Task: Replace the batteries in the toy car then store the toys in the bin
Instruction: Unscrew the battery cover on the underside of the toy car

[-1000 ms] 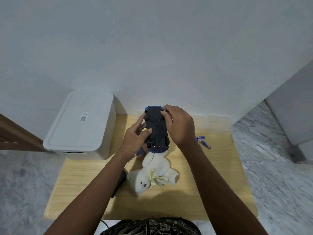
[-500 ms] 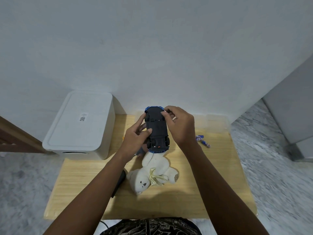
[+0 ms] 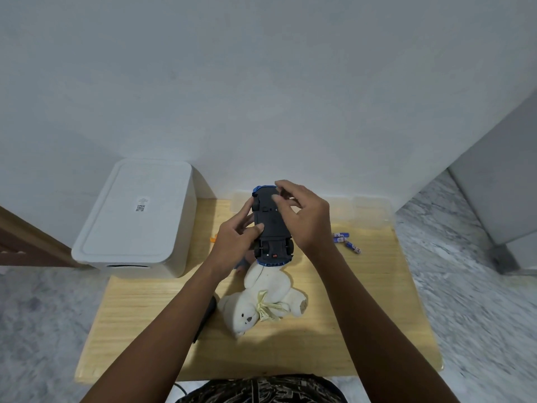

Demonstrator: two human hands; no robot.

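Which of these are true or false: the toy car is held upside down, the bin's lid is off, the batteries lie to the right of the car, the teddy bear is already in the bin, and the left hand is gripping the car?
1. The toy car is held upside down. True: its dark underside and wheels face up.
2. The lid of the white bin is off. False: the lid sits closed on it.
3. The batteries lie on the table right of the car. True.
4. The teddy bear is already in the bin. False: it lies on the table, below the car.
5. The left hand grips the car. True; the right hand works at its underside.
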